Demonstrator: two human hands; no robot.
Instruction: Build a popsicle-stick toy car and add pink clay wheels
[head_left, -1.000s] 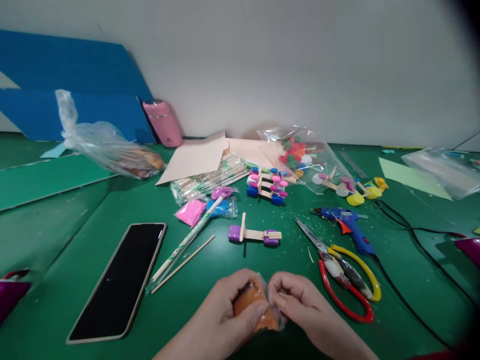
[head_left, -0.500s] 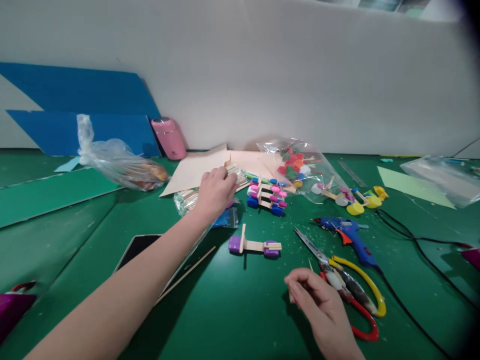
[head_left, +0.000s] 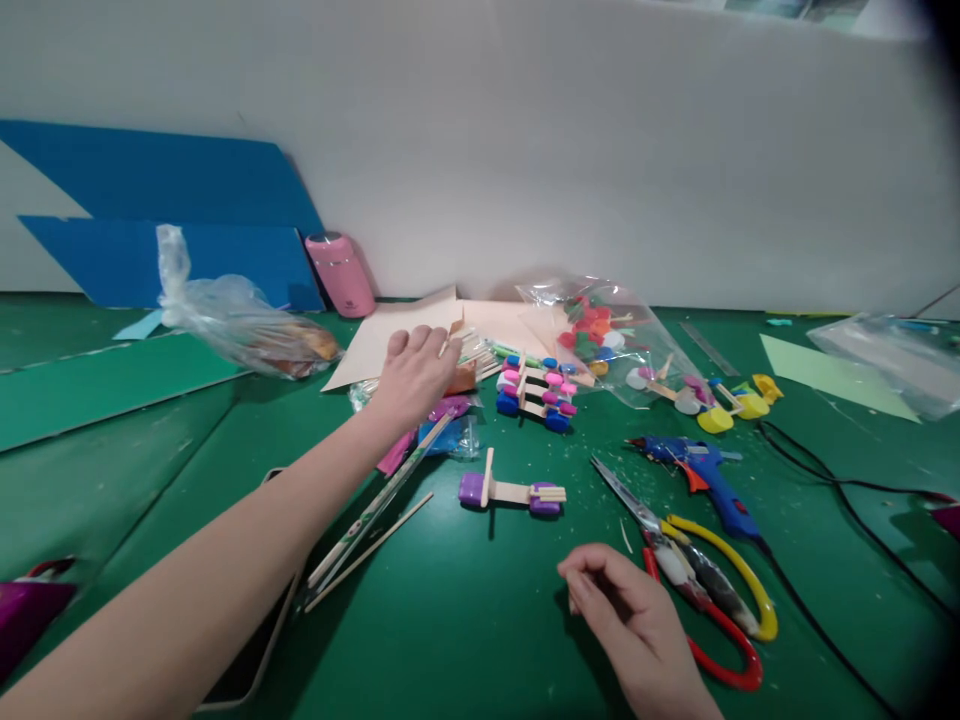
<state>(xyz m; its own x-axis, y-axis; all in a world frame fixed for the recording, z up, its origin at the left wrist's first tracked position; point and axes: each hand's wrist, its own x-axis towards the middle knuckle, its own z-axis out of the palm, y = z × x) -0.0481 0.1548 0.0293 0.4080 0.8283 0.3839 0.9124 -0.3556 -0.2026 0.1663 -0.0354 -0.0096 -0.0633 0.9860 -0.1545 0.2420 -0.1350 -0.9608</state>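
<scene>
My left hand reaches over the packets and thin wooden sticks at the middle back; its fingers curl down and what they hold, if anything, is hidden. My right hand rests near the front, left of the scissors, thumb and fingertips pressed together on something too small to name. Between the hands lies a purple-ended wooden piece with an upright stick and several short sticks on its right end. Behind it is a group of similar pieces with blue and pink ends.
A blue glue gun with a black cable lies at the right. Long sticks and a dark tablet-like object are under my left forearm. Farther back stand a pink bottle, a tied plastic bag and a bag of colourful pieces.
My left hand has shifted slightly left, uncovering orange and pink packets. Long sticks in clear wrapping now show more fully beside my forearm. My right hand has moved slightly left.
</scene>
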